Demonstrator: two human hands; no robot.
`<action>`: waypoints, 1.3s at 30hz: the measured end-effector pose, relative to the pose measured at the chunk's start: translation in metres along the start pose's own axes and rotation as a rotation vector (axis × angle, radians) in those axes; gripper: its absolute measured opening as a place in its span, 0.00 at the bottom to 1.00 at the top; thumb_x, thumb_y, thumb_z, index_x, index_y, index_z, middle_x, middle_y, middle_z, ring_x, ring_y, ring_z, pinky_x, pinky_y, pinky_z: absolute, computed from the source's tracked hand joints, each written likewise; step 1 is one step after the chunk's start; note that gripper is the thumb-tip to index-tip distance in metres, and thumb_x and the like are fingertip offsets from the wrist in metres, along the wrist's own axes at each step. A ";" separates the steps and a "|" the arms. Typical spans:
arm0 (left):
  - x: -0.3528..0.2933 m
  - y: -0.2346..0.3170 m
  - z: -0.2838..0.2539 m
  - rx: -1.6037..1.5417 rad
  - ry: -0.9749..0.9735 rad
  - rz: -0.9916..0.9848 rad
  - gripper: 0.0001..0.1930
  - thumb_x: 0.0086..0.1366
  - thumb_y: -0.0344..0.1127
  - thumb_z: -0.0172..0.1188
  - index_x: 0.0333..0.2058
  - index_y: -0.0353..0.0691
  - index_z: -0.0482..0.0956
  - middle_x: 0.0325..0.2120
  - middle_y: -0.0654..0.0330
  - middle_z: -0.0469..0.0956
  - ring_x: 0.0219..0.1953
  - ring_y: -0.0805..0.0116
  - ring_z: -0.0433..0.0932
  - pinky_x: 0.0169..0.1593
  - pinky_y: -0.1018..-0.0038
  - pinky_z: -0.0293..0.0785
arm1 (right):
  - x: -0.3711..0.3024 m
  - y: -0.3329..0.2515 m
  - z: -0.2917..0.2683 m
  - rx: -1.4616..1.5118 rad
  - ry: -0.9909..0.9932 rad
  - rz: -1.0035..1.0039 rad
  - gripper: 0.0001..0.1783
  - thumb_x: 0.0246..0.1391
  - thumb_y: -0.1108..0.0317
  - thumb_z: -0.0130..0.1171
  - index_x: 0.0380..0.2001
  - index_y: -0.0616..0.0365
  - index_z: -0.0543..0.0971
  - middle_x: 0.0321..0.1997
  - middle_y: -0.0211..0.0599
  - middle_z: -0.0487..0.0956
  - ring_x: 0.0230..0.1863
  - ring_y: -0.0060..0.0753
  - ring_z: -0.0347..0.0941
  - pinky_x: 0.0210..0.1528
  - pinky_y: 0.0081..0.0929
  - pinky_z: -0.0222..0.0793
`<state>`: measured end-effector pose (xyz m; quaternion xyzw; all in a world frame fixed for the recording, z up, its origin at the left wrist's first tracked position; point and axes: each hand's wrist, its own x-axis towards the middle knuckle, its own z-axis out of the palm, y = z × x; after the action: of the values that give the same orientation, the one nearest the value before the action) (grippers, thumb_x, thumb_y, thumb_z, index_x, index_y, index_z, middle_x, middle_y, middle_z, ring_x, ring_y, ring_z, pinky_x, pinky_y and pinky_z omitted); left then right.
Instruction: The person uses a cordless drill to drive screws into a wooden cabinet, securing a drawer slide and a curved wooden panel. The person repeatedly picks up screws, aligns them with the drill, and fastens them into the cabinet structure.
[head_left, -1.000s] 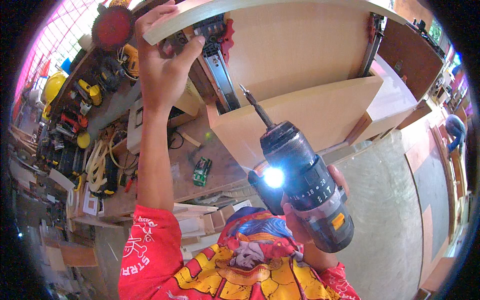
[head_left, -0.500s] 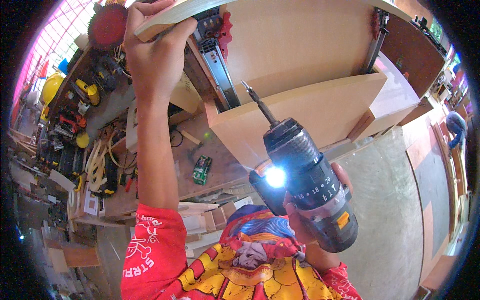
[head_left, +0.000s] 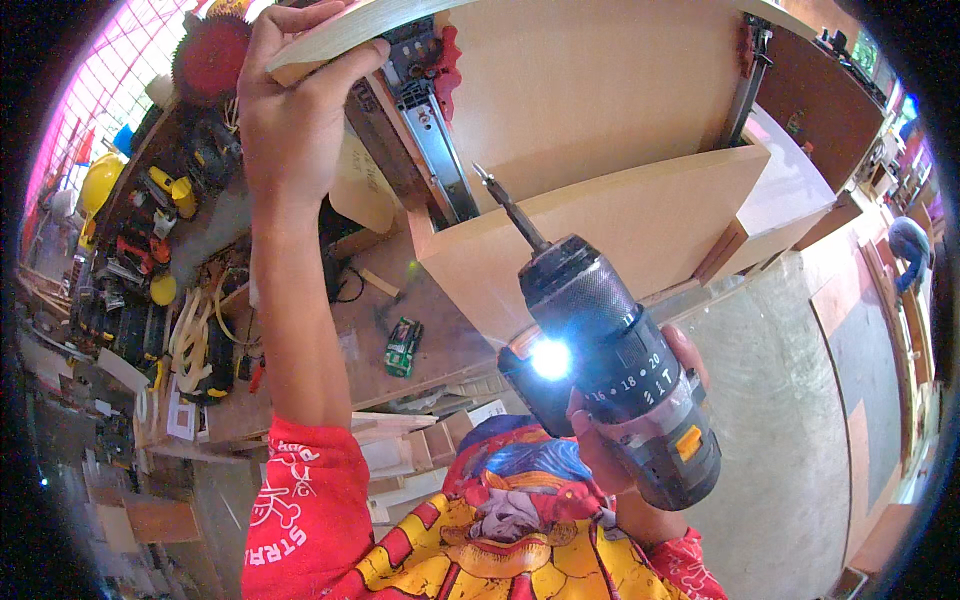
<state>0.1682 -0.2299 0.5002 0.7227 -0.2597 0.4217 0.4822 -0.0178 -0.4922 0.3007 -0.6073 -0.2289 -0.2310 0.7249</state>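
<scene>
My left hand (head_left: 290, 120) is closed around the curved end of a pale wooden drawer front (head_left: 330, 48), thumb underneath. Beside the thumb, a red plastic clip (head_left: 449, 75) sits by a metal drawer slide (head_left: 440, 145) along the drawer bottom (head_left: 590, 90). A second slide (head_left: 747, 100) runs along the right side. My right hand (head_left: 598, 455) grips a black cordless drill (head_left: 635, 390) with its lamp lit. Its driver bit (head_left: 510, 205) points up and left, overlapping the light wooden cabinet panel (head_left: 610, 235) in view; I cannot tell whether the tip touches anything.
A small green box (head_left: 403, 347) lies on the brown workbench (head_left: 350, 320). Tools, a yellow hard hat (head_left: 103, 180) and coiled pale strips (head_left: 193, 340) crowd the left. Wood offcuts (head_left: 420, 450) lie below the bench. Another person (head_left: 910, 250) is at the far right.
The drill has shifted very slightly, its bit tip a little to the left. My left hand and forearm have moved slightly left, still holding the drawer front.
</scene>
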 end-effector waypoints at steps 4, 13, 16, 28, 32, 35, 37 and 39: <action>0.005 0.003 -0.008 -0.101 -0.075 -0.029 0.15 0.61 0.24 0.69 0.45 0.36 0.76 0.56 0.50 0.80 0.60 0.63 0.77 0.67 0.69 0.69 | 0.007 -0.005 0.004 0.024 0.016 0.035 0.63 0.44 0.75 0.78 0.76 0.54 0.46 0.62 0.52 0.72 0.54 0.41 0.80 0.49 0.34 0.84; 0.007 -0.014 -0.018 -0.226 -0.121 -0.039 0.14 0.61 0.23 0.69 0.45 0.38 0.77 0.56 0.52 0.81 0.61 0.63 0.76 0.67 0.67 0.69 | 0.031 -0.028 0.019 0.108 0.139 0.260 0.64 0.44 0.74 0.78 0.76 0.51 0.46 0.63 0.49 0.71 0.55 0.38 0.79 0.50 0.33 0.84; 0.007 -0.012 -0.018 -0.226 -0.107 -0.041 0.14 0.61 0.23 0.69 0.45 0.38 0.78 0.56 0.52 0.81 0.61 0.63 0.76 0.67 0.67 0.69 | 0.033 -0.028 0.018 0.071 0.114 0.229 0.63 0.45 0.74 0.78 0.76 0.51 0.46 0.64 0.48 0.70 0.56 0.39 0.78 0.51 0.33 0.83; -0.003 -0.008 0.002 -0.009 0.075 0.077 0.15 0.60 0.22 0.67 0.46 0.34 0.80 0.53 0.52 0.83 0.56 0.64 0.80 0.63 0.71 0.73 | 0.050 -0.043 0.031 0.061 0.164 0.364 0.57 0.47 0.78 0.73 0.75 0.55 0.50 0.66 0.46 0.70 0.61 0.40 0.77 0.57 0.34 0.81; -0.005 0.007 0.019 0.150 0.169 0.027 0.15 0.59 0.23 0.69 0.46 0.33 0.81 0.49 0.54 0.85 0.50 0.68 0.82 0.57 0.73 0.77 | 0.055 -0.031 0.028 -0.099 0.080 0.172 0.57 0.47 0.77 0.73 0.75 0.55 0.51 0.64 0.45 0.72 0.58 0.38 0.79 0.57 0.32 0.80; -0.008 0.010 0.022 0.193 0.211 0.009 0.15 0.59 0.23 0.70 0.46 0.33 0.81 0.47 0.56 0.85 0.47 0.71 0.83 0.53 0.75 0.78 | 0.061 -0.030 0.025 -0.151 0.024 0.095 0.57 0.46 0.76 0.75 0.75 0.55 0.52 0.63 0.44 0.74 0.56 0.36 0.80 0.57 0.30 0.80; -0.007 0.011 0.023 0.180 0.212 0.007 0.15 0.59 0.23 0.69 0.46 0.33 0.81 0.47 0.57 0.85 0.47 0.71 0.82 0.54 0.75 0.78 | 0.067 -0.031 0.026 -0.245 0.054 0.057 0.57 0.45 0.74 0.77 0.74 0.56 0.55 0.63 0.44 0.74 0.58 0.36 0.80 0.58 0.30 0.79; -0.006 0.013 0.022 0.156 0.207 -0.004 0.15 0.59 0.23 0.69 0.46 0.32 0.81 0.47 0.57 0.85 0.47 0.71 0.82 0.54 0.74 0.78 | 0.071 -0.036 0.029 -0.175 0.087 0.122 0.56 0.42 0.71 0.80 0.73 0.56 0.61 0.64 0.44 0.75 0.60 0.37 0.78 0.61 0.32 0.76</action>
<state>0.1629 -0.2559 0.4973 0.7111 -0.1733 0.5121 0.4496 0.0147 -0.4735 0.3767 -0.6706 -0.1389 -0.2317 0.6908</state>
